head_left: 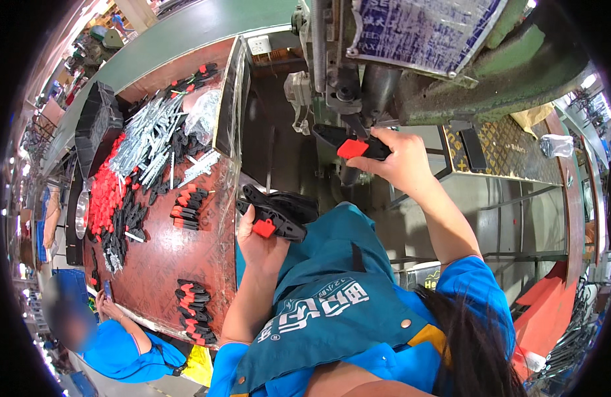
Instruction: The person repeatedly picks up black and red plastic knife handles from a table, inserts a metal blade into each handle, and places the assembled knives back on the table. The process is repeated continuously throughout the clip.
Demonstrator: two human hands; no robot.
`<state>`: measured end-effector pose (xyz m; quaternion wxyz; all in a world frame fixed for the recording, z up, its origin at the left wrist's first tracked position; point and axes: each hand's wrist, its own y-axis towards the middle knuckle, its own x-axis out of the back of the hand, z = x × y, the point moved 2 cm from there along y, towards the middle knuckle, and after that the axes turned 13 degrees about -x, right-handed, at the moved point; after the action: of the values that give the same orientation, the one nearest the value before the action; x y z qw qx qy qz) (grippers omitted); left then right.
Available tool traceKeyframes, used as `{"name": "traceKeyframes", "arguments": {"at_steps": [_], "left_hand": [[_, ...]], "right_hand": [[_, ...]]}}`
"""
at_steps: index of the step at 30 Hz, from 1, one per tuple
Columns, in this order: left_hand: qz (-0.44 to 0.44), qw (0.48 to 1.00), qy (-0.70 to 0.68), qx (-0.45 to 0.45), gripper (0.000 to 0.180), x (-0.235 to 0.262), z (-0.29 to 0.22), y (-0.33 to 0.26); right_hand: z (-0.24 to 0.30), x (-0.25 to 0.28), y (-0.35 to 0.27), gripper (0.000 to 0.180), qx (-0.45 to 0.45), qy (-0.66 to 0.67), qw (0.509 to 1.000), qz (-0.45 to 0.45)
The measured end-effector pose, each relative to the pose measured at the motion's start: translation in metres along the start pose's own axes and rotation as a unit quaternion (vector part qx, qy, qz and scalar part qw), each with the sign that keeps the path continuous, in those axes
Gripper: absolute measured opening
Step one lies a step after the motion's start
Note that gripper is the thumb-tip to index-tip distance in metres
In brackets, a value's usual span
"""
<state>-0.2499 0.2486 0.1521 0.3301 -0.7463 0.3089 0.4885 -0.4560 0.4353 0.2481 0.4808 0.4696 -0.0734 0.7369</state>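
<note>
In my right hand (405,159) is a black plastic part with a red piece (353,148), its fingers closed on one end. That part sits right under the dark metal tool (350,99) of a green machine; I cannot tell whether the two touch. Lower and to the left, my left hand (259,245) is closed round a black plastic part with a red tab (264,227), the thumb on its edge. More black parts (299,204) lie just beyond that hand, above my teal apron (319,278).
On the red-brown table (160,264) to the left lie metal strips (146,139), red pieces (107,198) and rows of black-and-red parts (194,311). A person in a blue shirt (117,351) is at the table's near left. A phone (473,149) lies on the right-hand table.
</note>
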Motion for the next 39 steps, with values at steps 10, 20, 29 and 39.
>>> {"name": "traceKeyframes", "arguments": {"at_steps": [10,20,29,39], "left_hand": [[0.077,0.978,-0.17,0.093,0.049,-0.016,0.032,0.019],[0.133,0.983,-0.104,0.075,0.049,-0.007,0.042,0.009],[0.109,0.993,0.008,0.034,0.053,-0.014,0.047,0.004],[0.023,0.999,-0.03,0.018,0.06,-0.02,0.044,0.0]], "right_hand": [[0.02,0.005,-0.002,0.049,0.046,-0.002,0.989,-0.139],[0.032,-0.033,-0.062,0.087,0.097,0.029,0.972,0.21],[0.074,-0.062,-0.063,0.073,0.189,-0.071,0.979,-0.024],[0.058,-0.029,-0.049,0.056,0.127,0.075,0.986,-0.079]]}}
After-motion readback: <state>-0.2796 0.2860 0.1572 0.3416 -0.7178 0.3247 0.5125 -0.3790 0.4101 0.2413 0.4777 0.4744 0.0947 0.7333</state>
